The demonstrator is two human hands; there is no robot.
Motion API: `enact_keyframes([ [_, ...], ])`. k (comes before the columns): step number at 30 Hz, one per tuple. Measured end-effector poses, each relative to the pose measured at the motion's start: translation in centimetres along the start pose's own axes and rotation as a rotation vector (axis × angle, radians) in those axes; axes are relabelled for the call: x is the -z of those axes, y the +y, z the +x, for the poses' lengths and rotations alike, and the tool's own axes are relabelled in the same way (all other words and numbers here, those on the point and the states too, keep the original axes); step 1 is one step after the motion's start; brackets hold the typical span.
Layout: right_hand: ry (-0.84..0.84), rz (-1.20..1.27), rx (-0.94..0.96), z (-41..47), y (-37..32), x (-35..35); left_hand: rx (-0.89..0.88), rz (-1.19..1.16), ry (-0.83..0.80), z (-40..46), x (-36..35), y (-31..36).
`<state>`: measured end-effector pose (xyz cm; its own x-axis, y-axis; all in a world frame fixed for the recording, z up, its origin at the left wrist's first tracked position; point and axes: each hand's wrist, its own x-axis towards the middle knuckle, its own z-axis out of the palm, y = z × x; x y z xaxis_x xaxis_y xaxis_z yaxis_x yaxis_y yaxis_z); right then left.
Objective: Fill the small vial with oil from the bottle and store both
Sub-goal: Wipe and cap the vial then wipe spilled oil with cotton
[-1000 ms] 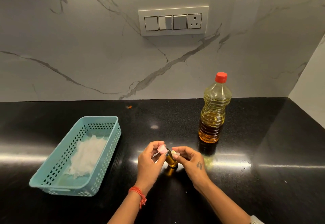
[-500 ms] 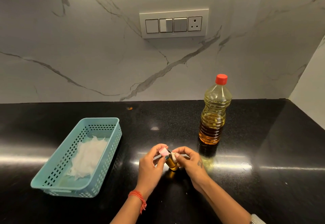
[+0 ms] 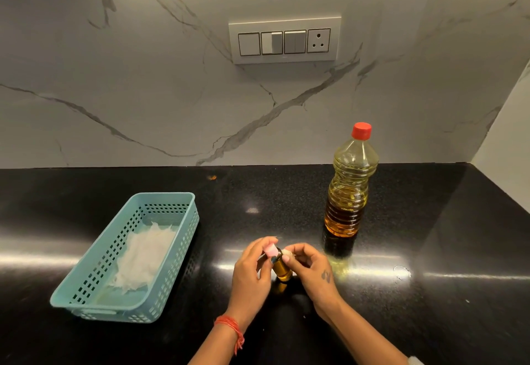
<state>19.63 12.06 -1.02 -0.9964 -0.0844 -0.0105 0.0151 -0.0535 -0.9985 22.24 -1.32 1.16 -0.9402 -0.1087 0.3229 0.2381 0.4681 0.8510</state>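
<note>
A small vial [image 3: 283, 271] of amber oil stands tilted on the black counter [image 3: 286, 207], between my two hands. My left hand [image 3: 249, 275] pinches the pink cap [image 3: 271, 250] at the vial's top. My right hand [image 3: 314, 271] grips the vial's neck from the right, with a small whitish bit under its fingertips. The oil bottle [image 3: 348, 189] stands upright behind and to the right, its red cap [image 3: 361, 130] on, and nothing touches it.
A teal perforated basket [image 3: 165, 195] lies at the left with a crumpled white tissue [image 3: 143, 253] inside. The marble wall with a switch panel [image 3: 284, 39] rises behind the counter. A side wall closes the right end.
Both hands stay on the vial and cap, fingers shifting only slightly. The bottle and the basket have not moved.
</note>
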Motion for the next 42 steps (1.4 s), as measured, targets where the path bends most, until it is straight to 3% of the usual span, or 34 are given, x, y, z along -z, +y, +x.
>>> enact_keyframes([
  [5, 0.045, -0.054, -0.068, 1.0, 0.9, 0.1, -0.023, 0.001, -0.016, 0.1, -0.1, 0.1],
  [14, 0.066, 0.069, 0.035, -0.2, -0.1, -0.3, 0.018, -0.056, 0.022, 0.0, -0.1, -0.1],
  [18, 0.091, -0.017, 0.023, -0.5, 1.2, 0.1, 0.047, -0.103, 0.038, 0.0, 0.0, 0.3],
  [29, 0.011, 0.003, 0.097, 0.0, -0.3, -0.5, 0.067, -0.117, 0.102, -0.1, 0.1, 0.1],
  [36, 0.029, -0.126, -0.001, 0.6, 1.1, -0.2, 0.086, -0.062, 0.127, 0.3, 0.4, 0.4],
  [42, -0.006, -0.094, 0.102, 1.0, -0.9, -0.9, 0.076, -0.048, 0.124, 0.3, 0.4, 0.5],
])
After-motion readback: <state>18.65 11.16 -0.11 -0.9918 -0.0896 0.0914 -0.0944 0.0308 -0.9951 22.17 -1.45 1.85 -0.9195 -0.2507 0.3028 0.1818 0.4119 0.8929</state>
